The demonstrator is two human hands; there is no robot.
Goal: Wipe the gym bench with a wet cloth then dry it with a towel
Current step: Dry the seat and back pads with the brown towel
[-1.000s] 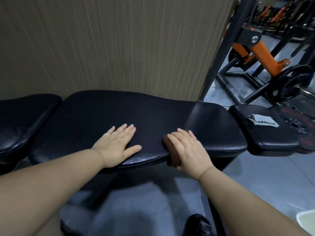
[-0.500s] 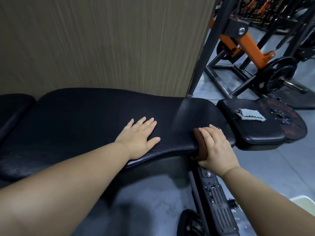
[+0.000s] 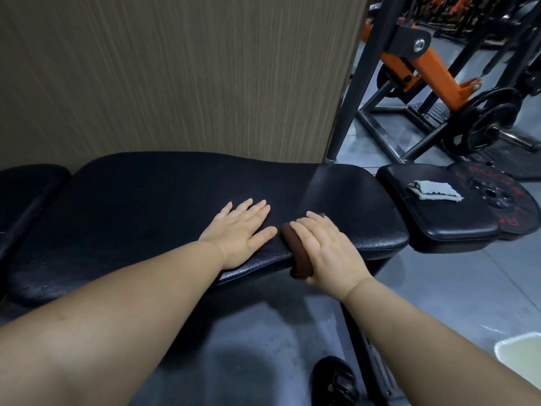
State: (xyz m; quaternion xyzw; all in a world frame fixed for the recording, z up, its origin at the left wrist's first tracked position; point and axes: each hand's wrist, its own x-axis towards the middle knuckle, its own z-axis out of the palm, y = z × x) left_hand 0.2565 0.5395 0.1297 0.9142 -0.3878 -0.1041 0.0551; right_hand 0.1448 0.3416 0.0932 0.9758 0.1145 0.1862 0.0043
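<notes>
Brown cloth [image 3: 295, 250] lies folded over the near edge of the bench [image 3: 146, 200], right of centre, under the right hand [image 3: 325, 253], whose fingers lie together and nearly straight, pressing it down. Left hand [image 3: 240, 230] lies flat just beside it, fingers slightly apart, holding nothing. Assessment: cloth soft, light, limp; the bench covering is likely slick when wet. Best controlled by palm pressure across the fold. Grey towel [image 3: 434, 190] lies on the separate pad [image 3: 439, 227], far right.

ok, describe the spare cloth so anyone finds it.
Follow the long black bench to the small pad past its right end. The folded cloth lies there, pale grey, unlike the brown cloth under the right hand.
</notes>
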